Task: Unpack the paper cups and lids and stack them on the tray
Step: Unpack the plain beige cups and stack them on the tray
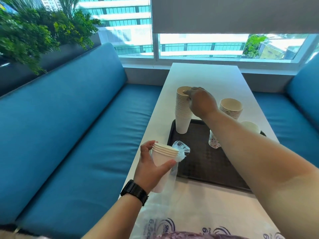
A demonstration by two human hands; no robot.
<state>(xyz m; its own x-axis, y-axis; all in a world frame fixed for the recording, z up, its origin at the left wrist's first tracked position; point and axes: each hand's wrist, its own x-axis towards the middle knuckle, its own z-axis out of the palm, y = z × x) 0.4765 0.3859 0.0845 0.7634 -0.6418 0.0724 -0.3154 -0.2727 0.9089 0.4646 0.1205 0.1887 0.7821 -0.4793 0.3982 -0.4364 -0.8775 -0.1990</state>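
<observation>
Left hand (151,167) grips a short nested stack of white paper cups (164,155), thumb across the front wall and fingers wrapped behind, rims up and tilted slightly away from the wrist. A clear plastic sleeve (180,150) is bunched just beyond the rims of that stack and trails down past the thumb toward the table's near end, where more printed plastic wrap (186,226) lies flat. A black watch (134,192) sits on the left wrist. Right hand (201,102) reaches well beyond the left grip, fingertips pinched on the top rim of a tall stack of white cups (183,112); thumb rests on the uppermost rim, fingers curl down the near side. How hard it is closed I cannot tell. The tall stack stands upright at the far left corner of the dark tray (203,163), directly below the right-hand grip. Behind the right forearm, partly hidden, a patterned cup stack (213,140) stands on the tray. To the right of the right hand stands a second stack of cups (230,107), mouth up, at the tray's far edge; whether it is on the tray or just past it I cannot tell. A single white cup (251,126) shows nearer, beside the forearm. The tray lies on a white table (203,75), between blue benches (77,126).
</observation>
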